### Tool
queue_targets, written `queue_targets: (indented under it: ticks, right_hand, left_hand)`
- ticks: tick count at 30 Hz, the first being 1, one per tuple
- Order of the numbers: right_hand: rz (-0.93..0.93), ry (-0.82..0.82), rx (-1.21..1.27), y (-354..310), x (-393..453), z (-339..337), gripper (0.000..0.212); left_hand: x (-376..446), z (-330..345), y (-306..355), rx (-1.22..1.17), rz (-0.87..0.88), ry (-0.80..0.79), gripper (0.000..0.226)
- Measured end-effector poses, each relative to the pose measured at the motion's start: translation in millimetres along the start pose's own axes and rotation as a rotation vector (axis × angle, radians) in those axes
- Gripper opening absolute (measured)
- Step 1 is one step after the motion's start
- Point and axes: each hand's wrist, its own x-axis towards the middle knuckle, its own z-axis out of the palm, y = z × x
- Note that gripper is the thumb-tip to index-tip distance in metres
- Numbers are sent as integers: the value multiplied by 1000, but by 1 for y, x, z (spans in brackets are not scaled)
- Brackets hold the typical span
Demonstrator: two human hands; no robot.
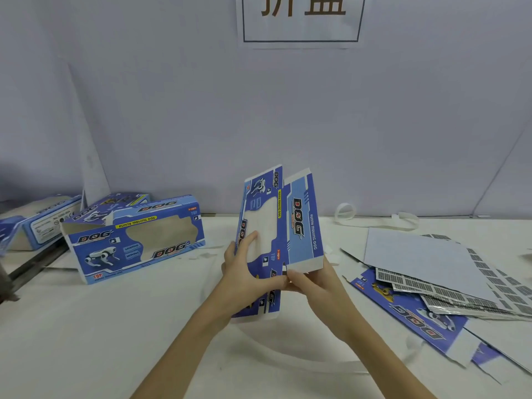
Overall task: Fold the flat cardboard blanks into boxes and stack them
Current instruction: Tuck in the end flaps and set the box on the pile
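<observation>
White table (115,326) runs up to a pale wall with a paper sign (300,18). From our head view, we hold a half-folded blue blank (276,226) upright above the table's middle: our left hand (244,272) grips its windowed panel, our right hand (313,286) pinches its lower edge. Folded boxes (135,237) lie at left, flat blanks (431,283) are piled at right.
</observation>
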Motion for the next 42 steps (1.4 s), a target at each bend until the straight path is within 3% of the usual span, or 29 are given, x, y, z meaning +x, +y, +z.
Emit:
queue_targets:
  ticks: [4,10,12,14,18,21,24,26,29,33,38,42]
  right_hand:
    - [18,42,75,3,0,5,38]
    - [32,-256,200,-1,2,-11,57]
    - [43,-286,212,-2,2,-8,62]
    - [81,-232,321,-4,2,-9,61]
    - [111,90,567,-24,14,-39,45]
    - [100,121,420,-34,10,-48,50]
    - [36,258,252,-25,7,-34,39]
    - [-49,320,176,-19,7,-23,40]
    - [-134,317,72,-13,4,-7,50]
    - [-150,335,28,-6,2,1,53]
    - [-96,335,-3,-9,1,1,53]
    - [89,171,212,-26,5,-25,44]
  left_hand:
    - [1,1,2,-2,-16,-3,106]
    - [-2,-2,9,-231,-12,-127,103]
    - [-5,0,10,-205,12,-145,105]
    - [-6,-2,8,-122,53,-140,114]
    - [-7,-20,5,73,122,-177,133]
    - [-9,-24,2,217,180,-213,140]
    - [-10,-20,7,101,138,-272,140]
    - [-10,-13,13,-14,69,-145,148]
    - [-7,-3,16,59,43,87,168]
    - [-10,4,14,206,73,121,171]
    - [-14,6,18,232,99,223,163]
    - [-9,-6,19,174,177,292,139]
